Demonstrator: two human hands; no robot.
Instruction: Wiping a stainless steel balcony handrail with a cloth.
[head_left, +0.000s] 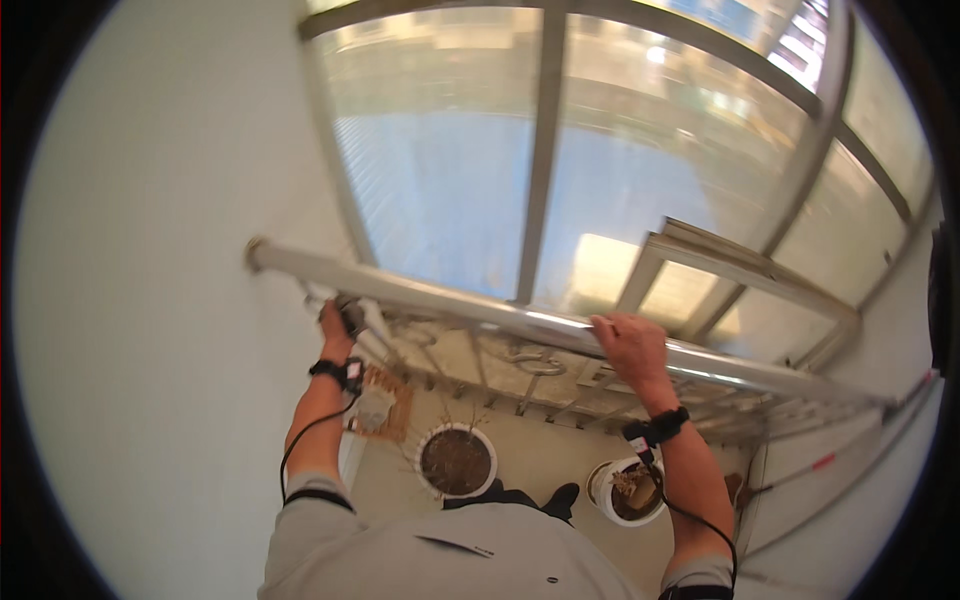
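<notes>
A metal handrail (450, 300) runs across the view from the left wall towards the lower right, in front of large windows. My right hand (636, 352) grips it right of the middle, fingers over the top. Under the rail near its left end is my left hand (339, 322), closed around a dark object (351, 315), possibly a cloth; blur hides what it is exactly. Metal bars with scroll ornaments (538, 361) stand below the rail. Both wrists wear black straps with small cabled devices.
A white pot of soil with bare twigs (456, 459) stands on the floor, a second white pot with a withered plant (636, 491) at right. A wooden-edged item (401, 401) lies by the left wall. A window sash (757, 271) juts inward beyond the rail. A red-marked pole (823, 460) leans at right.
</notes>
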